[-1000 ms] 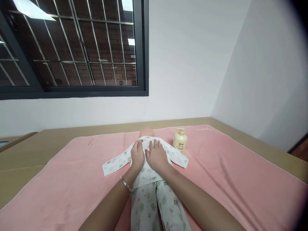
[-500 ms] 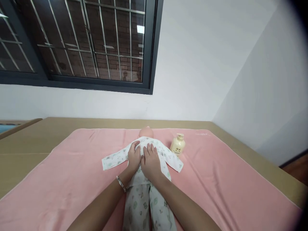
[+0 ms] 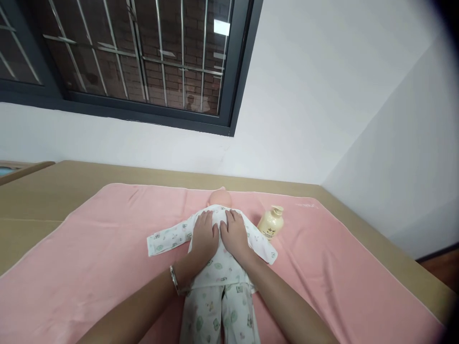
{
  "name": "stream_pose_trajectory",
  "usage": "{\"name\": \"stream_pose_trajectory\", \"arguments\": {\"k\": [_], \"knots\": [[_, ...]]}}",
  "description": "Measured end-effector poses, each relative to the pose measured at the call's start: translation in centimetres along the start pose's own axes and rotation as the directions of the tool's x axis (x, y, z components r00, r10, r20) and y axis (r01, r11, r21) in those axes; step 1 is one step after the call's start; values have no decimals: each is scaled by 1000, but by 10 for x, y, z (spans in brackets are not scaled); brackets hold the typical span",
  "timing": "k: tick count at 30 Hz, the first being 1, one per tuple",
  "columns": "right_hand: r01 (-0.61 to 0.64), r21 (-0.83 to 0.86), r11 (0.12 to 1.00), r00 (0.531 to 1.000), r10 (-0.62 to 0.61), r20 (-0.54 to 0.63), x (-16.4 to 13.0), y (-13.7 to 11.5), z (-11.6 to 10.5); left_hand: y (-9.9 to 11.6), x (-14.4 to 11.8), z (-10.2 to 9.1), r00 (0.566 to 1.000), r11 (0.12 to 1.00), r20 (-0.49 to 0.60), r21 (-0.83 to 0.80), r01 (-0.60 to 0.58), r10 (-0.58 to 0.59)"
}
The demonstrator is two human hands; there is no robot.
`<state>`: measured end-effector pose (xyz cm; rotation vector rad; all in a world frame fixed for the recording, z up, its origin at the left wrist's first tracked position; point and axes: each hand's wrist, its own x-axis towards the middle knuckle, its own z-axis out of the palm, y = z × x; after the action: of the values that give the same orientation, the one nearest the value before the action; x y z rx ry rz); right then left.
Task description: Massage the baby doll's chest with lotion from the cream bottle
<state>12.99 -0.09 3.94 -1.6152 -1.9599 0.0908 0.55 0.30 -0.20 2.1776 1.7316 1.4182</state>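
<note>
Pink towel (image 3: 107, 258) carries a doll (image 3: 218, 198) in printed pyjamas (image 3: 215, 286), its face hidden. Left hand (image 3: 203, 233) and right hand (image 3: 234, 232) lie flat and open on its chest, gripping nothing. Frame edge crops the legs; a cream bottle (image 3: 271, 222) stands beside.

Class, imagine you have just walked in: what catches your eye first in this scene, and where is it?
A baby doll in printed white pyjamas lies on its back mid-way along a pink towel. The left hand and right hand rest flat, side by side, on its chest. A cream pump bottle stands right of its shoulder.
</note>
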Motion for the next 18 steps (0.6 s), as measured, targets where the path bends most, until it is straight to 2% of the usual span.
{"name": "stream_pose_trajectory", "arguments": {"k": [5, 11, 14, 18], "knots": [[43, -105, 994, 995, -33, 95, -4, 2, 3, -2, 8, -1, 998, 999, 45, 31, -41, 40], [169, -270, 948, 982, -139, 124, -28, -10, -8, -6, 14, -2, 994, 995, 61, 11, -96, 95], [171, -241, 955, 980, -140, 140, -27, -8, -10, -2, 10, -5, 992, 995, 69, -3, -102, 102], [144, -94, 985, 977, -126, 173, -6, 13, -9, 5, 6, -11, 992, 995, 79, 25, -97, 95]]}}
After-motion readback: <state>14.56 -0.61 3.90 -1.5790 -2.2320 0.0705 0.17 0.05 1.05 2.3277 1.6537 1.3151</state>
